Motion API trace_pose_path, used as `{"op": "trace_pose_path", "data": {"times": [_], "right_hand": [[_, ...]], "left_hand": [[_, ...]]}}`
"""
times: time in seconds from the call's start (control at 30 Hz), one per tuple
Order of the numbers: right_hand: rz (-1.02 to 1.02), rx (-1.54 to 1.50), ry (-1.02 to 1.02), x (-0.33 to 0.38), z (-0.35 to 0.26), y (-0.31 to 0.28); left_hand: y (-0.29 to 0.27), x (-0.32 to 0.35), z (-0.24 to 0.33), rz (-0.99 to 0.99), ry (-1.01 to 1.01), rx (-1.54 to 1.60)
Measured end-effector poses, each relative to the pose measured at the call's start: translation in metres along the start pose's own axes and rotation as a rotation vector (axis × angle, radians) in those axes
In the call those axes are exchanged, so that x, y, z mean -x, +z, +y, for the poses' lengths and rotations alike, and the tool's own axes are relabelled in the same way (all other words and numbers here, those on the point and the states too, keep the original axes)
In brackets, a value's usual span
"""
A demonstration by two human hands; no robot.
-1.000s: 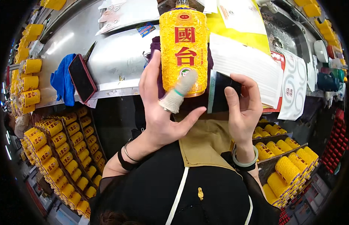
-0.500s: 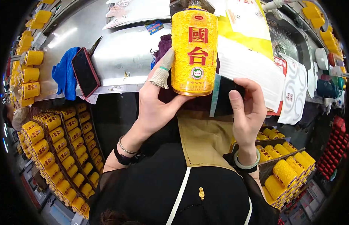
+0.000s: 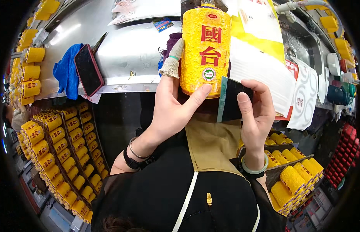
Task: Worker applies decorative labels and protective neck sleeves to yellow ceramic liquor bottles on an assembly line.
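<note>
At the near edge of the table, the yellow bottle lies over purple cloth. The left hand grips its base, thumb now shifted onto the front, likely steadying it. The right hand pinches a black card alongside.

A: What stands out?
B: Vivid yellow covers the bottle, its surface patterned in raised relief beneath bold red characters and a green-and-white emblem.
A: And the flat piece?
B: Black, edged in teal; the finger cover shows off-white, banded in green.
A: The bench?
B: Silver-grey, setting off a blue cloth, a red-rimmed phone with black screen, and a white sheet patterned in grey loops.
A: The apron?
B: Tan, against black clothing.
</note>
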State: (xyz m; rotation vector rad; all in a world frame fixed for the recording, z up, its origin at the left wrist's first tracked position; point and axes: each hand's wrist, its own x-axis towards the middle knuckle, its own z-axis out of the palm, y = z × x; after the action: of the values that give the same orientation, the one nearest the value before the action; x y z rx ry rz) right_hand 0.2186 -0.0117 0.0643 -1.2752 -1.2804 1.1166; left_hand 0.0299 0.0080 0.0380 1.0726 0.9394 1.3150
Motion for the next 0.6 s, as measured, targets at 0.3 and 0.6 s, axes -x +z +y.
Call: {"op": "trace_pose_path", "data": {"times": [0.3, 0.6], "right_hand": [[-0.024, 0.028, 0.018, 0.000, -0.002, 0.000], [-0.013, 0.049, -0.034, 0.000, -0.004, -0.001]], "left_hand": [[-0.005, 0.002, -0.002, -0.022, 0.008, 0.008], [-0.021, 0.012, 0.001, -0.061, 0.330, -0.617]]}}
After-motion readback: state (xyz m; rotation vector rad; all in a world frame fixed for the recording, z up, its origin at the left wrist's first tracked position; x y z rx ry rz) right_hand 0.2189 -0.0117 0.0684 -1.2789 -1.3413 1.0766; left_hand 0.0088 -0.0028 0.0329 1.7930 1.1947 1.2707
